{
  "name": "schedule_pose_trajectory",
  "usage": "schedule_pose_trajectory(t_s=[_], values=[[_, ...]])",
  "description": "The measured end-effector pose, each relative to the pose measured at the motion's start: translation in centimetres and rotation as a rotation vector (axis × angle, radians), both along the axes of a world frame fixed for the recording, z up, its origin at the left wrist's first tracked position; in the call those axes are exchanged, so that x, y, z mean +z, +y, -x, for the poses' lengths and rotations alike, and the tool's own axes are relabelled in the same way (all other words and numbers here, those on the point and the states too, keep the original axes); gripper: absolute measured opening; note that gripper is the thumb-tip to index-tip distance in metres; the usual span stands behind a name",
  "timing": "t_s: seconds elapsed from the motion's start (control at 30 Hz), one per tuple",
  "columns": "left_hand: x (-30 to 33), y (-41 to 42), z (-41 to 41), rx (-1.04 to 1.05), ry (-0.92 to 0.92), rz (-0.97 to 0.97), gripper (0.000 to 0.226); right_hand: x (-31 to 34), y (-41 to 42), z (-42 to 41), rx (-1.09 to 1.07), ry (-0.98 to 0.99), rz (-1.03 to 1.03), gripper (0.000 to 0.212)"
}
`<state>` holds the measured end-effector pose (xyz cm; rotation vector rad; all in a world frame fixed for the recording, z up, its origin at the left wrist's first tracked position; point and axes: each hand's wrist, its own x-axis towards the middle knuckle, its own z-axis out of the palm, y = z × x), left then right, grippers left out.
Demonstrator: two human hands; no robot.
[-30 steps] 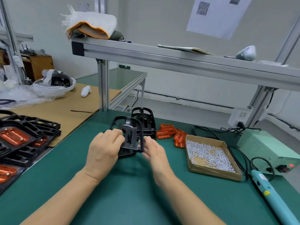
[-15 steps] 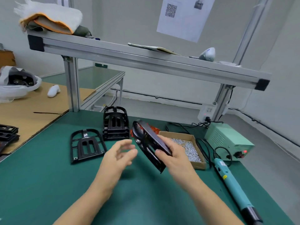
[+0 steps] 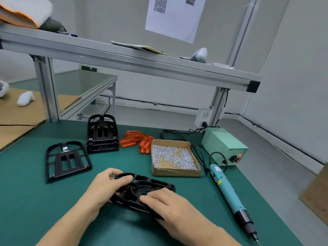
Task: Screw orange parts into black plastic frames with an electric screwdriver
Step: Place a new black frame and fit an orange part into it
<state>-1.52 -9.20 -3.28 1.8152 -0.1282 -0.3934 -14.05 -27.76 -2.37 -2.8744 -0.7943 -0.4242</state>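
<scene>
A pale green power box sits on the green mat; a QR sheet hangs above.

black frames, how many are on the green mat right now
At least 4: one under both hands, one lying flat at left, and a stack of seemingly two behind it; more may be hidden.
</scene>
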Motion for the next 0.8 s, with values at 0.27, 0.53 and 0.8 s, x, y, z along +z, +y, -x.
schedule_pose_trajectory(t_s=[0.27, 0.53, 0.8], values=[[0.1, -0.1, 1.0, -0.051, -0.255, -0.301, 0.014, 0.6, -0.5, -0.3, 0.049, 0.166, 0.025, 0.057], [-0.8, 0.0, 1.2, 0.058, -0.406, -0.584, 0.021, 4.0, -2.2, -9.6, -0.443, -0.048, -0.134, 0.029], [-1.1, 0.3, 0.7, 0.057, -0.436, -0.565, 0.014, 3.4, -0.3, -19.2, -0.631, -0.052, 0.158, 0.026]])
